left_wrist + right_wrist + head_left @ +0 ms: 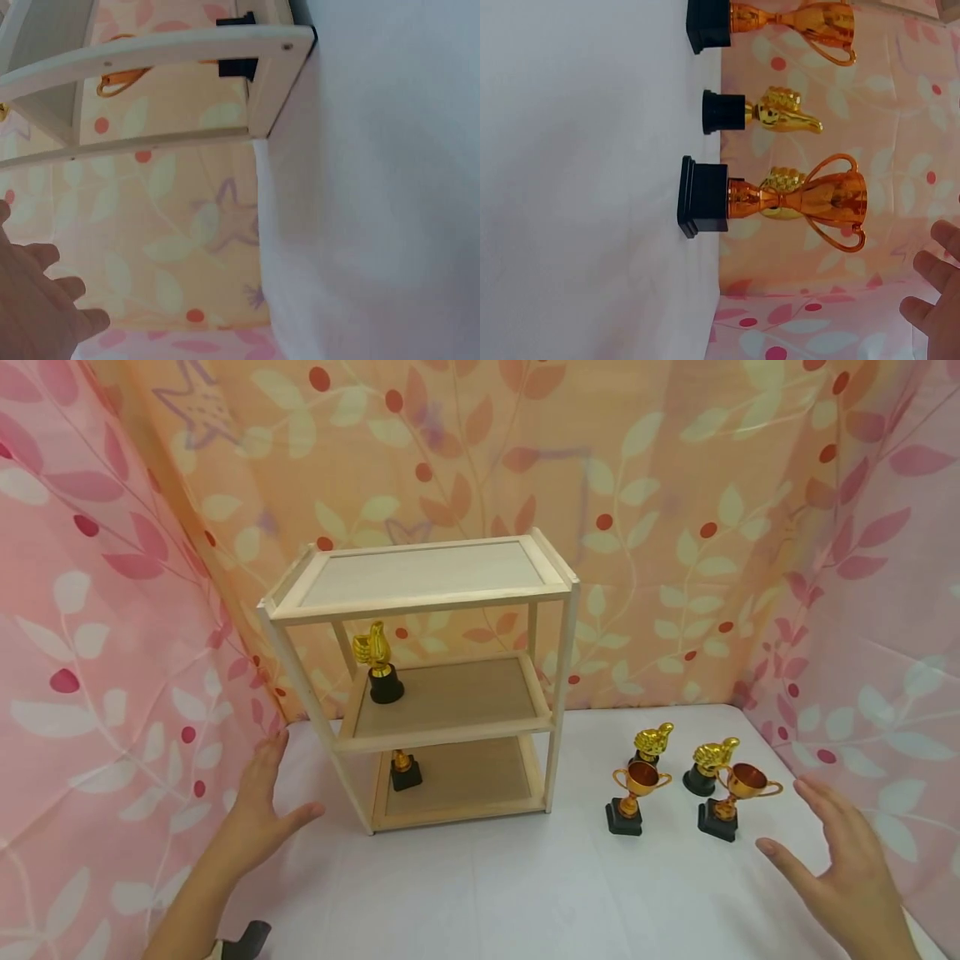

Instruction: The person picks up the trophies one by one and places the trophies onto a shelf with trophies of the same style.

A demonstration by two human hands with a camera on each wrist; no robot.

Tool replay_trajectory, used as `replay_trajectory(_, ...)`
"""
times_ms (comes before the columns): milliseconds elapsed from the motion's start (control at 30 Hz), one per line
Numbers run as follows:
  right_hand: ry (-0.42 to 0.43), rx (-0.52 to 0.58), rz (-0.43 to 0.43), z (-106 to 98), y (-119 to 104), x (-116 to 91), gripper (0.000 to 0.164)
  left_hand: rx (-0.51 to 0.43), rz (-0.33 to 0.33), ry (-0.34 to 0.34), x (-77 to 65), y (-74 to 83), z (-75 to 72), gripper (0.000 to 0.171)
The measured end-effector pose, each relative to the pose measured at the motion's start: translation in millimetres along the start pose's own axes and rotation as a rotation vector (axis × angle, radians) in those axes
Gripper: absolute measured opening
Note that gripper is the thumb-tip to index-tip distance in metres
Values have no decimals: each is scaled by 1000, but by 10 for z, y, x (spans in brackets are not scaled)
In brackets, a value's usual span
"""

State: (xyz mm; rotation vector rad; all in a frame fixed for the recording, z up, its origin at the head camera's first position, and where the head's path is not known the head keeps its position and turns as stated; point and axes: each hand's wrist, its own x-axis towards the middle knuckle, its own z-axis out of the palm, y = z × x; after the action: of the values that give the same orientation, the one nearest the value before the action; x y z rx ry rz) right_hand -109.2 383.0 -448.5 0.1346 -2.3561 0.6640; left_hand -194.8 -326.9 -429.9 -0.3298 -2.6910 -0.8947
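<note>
My left hand hovers left of a pale wooden shelf, fingers spread and holding nothing. At the right, my right hand is held with thumb and fingers apart beside a cup trophy, not touching it. A second cup trophy and two gold thumbs-up trophies stand close by on black bases. On the middle shelf sits another thumbs-up trophy. The bottom shelf holds a trophy whose top is hidden by the middle shelf.
A white cloth covers the table. Patterned curtains, orange behind and pink at the left and right, enclose it. A dark strap end shows near the left wrist.
</note>
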Motion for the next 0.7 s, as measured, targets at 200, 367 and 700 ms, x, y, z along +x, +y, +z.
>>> replay_trajectory(200, 24, 33, -40, 40, -53, -27, 102, -150, -69, 20, 40, 73, 56, 113)
replay_trajectory(367, -18, 54, -35, 100, -85, -61, 100, -291, -22, 61, 124, 124, 102, 103)
replay_trajectory(700, -108, 73, 46, 184, -204, -126, 92, -401, 65, 50, 263, 190, 155, 69)
